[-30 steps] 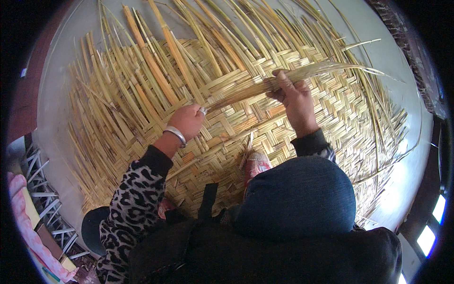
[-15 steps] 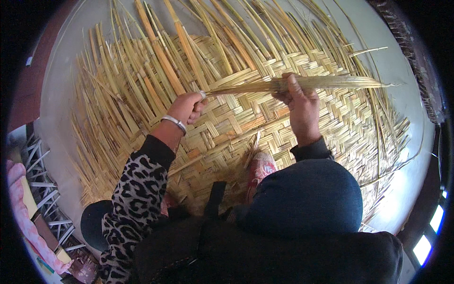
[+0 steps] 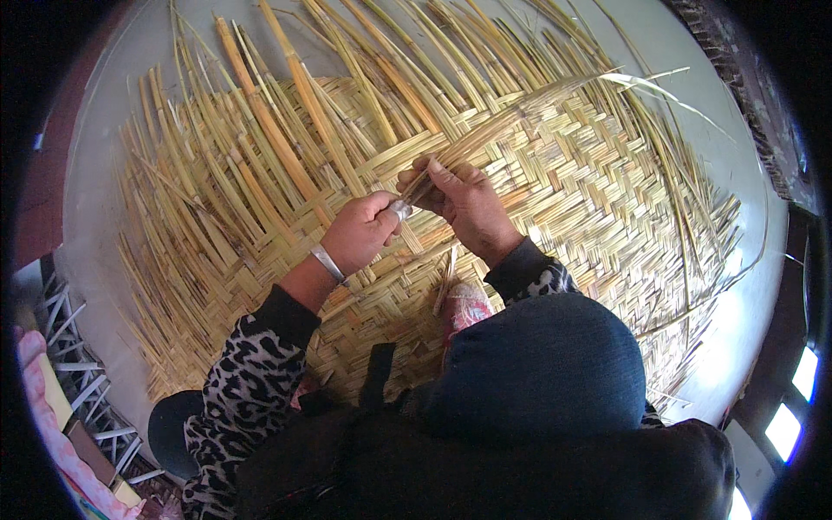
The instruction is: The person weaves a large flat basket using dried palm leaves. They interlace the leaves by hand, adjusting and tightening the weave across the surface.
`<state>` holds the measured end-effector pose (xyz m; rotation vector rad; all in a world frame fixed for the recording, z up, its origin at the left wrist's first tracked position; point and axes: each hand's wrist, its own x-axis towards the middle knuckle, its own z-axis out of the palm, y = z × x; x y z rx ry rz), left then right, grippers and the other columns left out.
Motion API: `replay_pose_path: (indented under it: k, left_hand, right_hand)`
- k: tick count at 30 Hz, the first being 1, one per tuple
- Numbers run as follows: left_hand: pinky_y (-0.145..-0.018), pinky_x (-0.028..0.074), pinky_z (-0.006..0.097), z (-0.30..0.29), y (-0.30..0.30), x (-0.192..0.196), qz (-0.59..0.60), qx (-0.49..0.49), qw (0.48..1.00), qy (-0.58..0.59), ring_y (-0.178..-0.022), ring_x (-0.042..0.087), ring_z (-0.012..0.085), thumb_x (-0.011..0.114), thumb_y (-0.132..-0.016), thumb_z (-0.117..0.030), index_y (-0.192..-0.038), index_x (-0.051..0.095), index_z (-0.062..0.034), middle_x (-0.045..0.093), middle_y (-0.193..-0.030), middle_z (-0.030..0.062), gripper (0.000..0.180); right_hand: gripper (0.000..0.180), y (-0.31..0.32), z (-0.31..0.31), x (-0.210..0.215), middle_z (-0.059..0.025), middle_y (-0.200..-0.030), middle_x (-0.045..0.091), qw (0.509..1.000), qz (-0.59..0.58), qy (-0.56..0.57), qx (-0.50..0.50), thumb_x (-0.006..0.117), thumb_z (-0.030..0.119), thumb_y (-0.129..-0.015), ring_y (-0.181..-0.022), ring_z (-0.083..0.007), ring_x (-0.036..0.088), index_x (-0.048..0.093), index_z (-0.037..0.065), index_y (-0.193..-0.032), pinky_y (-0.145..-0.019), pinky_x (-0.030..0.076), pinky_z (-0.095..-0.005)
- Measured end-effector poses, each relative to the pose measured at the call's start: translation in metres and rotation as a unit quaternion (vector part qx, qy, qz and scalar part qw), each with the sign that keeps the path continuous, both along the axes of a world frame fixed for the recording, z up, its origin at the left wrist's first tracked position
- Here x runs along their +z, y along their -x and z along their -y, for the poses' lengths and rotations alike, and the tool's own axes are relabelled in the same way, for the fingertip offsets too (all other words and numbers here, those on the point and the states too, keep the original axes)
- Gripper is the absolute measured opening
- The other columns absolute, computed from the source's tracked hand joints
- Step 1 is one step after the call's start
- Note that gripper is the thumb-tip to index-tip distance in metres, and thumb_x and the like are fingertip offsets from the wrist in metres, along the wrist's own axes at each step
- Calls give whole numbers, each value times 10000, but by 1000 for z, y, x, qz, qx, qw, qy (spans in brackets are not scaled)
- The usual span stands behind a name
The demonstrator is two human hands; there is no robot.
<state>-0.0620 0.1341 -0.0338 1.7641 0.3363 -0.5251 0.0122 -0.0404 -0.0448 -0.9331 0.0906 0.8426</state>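
Over a partly woven reed mat on the floor, both my hands hold one bundle of flat split reed strips. My left hand, with a silver bracelet and a ring, is closed round the bundle's near end. Right beside it, my right hand pinches the strips between thumb and fingers. From there the bundle slants up to the right, its pale thin tips bending over the mat's far right. My palms hide part of the strips.
Long unwoven reeds fan out along the mat's far and left sides. My shoe rests on the mat below my hands, beside my bent knee. A white metal rack and pink cloth are at the left edge.
My right hand has slid left along the bundle, close to my left hand. The bundle, nearly level before, now slants upward with its far end raised and curved.
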Motion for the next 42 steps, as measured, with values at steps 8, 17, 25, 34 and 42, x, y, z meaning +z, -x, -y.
replay_pose_path:
  k: [8, 17, 25, 34, 42]
  left_hand:
    - [-641, 503, 335, 11, 10, -14, -49, 106, 993, 36, -683, 635, 190, 516, -919, -154, -943, 643, 35, 658, -751, 75, 230]
    - [-1008, 422, 352, -36, -18, 31, 12, 7, 949, 314, -1171, 530, 210, 578, -935, -273, -1345, 439, 39, 566, -1233, 127, 533]
    - [-825, 525, 317, -50, -34, 81, 125, 90, 972, 177, -972, 651, 189, 507, -986, -241, -1135, 619, 22, 675, -1058, 117, 323]
    - [-632, 562, 220, -43, -35, 73, 134, 161, 978, 13, -876, 672, 126, 527, -988, -262, -1136, 633, 5, 694, -983, 95, 323]
    - [-728, 584, 286, -7, -24, 61, 126, 215, 968, 23, -972, 666, 199, 498, -999, -272, -1140, 584, 26, 666, -1056, 132, 341]
  right_hand:
    - [329, 4, -5, 7, -121, -979, 678, 993, 105, 44, 34, 450, 273, -1023, -953, -202, 654, 552, -8, -1160, -892, 515, -345]
    - [266, 6, 2, 15, -41, -788, 645, 906, 271, 79, 316, 459, 257, -1017, -736, -124, 622, 580, 48, -1130, -697, 513, -307]
    - [260, 2, 4, 11, -13, -739, 615, 956, 103, 6, 274, 521, 258, -996, -639, -95, 599, 583, 14, -1057, -593, 507, -234]
    - [304, -4, 14, 11, -10, -762, 604, 950, 148, 78, 262, 458, 287, -1020, -657, -72, 552, 579, 10, -1028, -608, 469, -237]
    - [232, 1, 7, -24, -165, -741, 587, 798, 457, 354, 167, 488, 236, -968, -681, -320, 598, 583, 25, -949, -629, 480, -417]
